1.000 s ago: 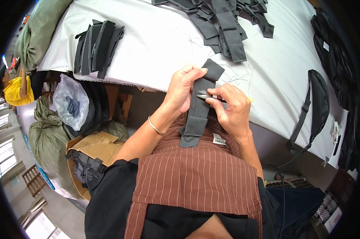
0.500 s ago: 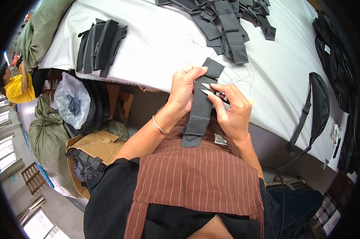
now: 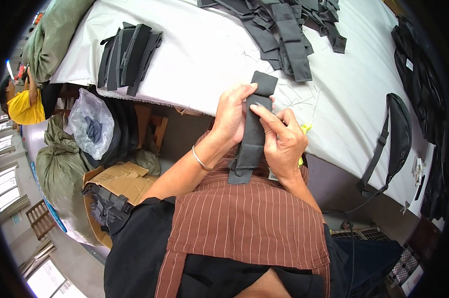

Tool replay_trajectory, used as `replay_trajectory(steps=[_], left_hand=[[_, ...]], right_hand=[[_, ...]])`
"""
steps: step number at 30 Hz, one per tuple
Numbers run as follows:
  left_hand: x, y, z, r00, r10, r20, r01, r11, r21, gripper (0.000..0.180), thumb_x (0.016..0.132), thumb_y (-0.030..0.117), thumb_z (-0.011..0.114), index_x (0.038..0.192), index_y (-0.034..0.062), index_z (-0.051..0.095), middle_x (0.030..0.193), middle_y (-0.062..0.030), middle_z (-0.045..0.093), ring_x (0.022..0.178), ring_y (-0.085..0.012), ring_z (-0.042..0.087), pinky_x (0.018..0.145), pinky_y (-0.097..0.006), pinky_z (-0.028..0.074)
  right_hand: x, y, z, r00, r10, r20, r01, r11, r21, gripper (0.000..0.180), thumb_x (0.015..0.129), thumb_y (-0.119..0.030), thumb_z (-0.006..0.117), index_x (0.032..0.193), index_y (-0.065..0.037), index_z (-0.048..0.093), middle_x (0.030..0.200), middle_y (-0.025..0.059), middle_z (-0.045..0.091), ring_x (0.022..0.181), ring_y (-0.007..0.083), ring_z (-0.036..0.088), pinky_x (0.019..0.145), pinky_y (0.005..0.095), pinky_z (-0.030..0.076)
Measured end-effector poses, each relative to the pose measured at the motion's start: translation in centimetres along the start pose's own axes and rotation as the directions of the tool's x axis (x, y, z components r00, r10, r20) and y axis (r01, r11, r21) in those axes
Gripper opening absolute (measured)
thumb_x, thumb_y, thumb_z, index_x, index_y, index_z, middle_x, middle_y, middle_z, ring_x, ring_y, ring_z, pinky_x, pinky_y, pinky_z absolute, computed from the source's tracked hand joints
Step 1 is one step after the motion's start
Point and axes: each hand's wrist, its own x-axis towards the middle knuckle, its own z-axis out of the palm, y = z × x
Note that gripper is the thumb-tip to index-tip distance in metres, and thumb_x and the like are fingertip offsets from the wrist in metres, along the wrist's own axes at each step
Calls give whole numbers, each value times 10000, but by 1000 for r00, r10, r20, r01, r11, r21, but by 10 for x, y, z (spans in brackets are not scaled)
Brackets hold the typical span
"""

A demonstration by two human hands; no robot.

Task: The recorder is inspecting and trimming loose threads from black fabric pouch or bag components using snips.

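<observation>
Left hand [image 3: 231, 113] pinches dark grey fabric strip [image 3: 252, 131] near its upper end, at the white table's [image 3: 194, 62] near edge. Right hand [image 3: 285, 143] half-curled, index fingertip on strip (can't tell if the palm grips anything). On the table: strip stack [image 3: 128, 57] left, loose strip pile [image 3: 288, 37] far side, black waist bag [image 3: 399, 134] right.

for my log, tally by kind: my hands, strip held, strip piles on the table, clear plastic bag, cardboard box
Left hand, right hand: 2
Held strip: 1
Tidy pile, loose pile: 2
Clear plastic bag: 1
Cardboard box: 1
Total: 7
</observation>
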Motion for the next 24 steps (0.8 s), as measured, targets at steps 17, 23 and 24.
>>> replay_trajectory(steps=[17, 23, 24], left_hand=[[1, -8, -7, 960, 279, 24, -277, 934, 226, 162, 893, 107, 647, 777, 105, 535, 691, 81, 478, 587, -1, 394, 509, -163, 324], [-11, -2, 9, 933, 336, 131, -359, 897, 258, 155, 897, 89, 643, 798, 97, 525, 701, 64, 510, 581, -4, 420, 501, -164, 331], [-12, -2, 12, 931, 338, 135, -360, 911, 200, 148, 899, 91, 643, 809, 93, 526, 703, 59, 519, 580, -7, 433, 502, -162, 342]], right_hand=[[3, -6, -24, 982, 139, 124, -186, 795, 577, 231, 837, 43, 643, 1022, -62, 735, 720, -30, 462, 639, 69, 395, 589, 214, 339], [-7, 1, -22, 943, 262, 206, -319, 531, 785, 325, 863, -5, 645, 1183, -61, 661, 897, 21, 622, 764, 73, 521, 710, 204, 429], [-5, -1, -23, 943, 263, 204, -319, 531, 785, 325, 863, -5, 645, 1183, -61, 661, 897, 21, 622, 764, 73, 521, 710, 204, 429]])
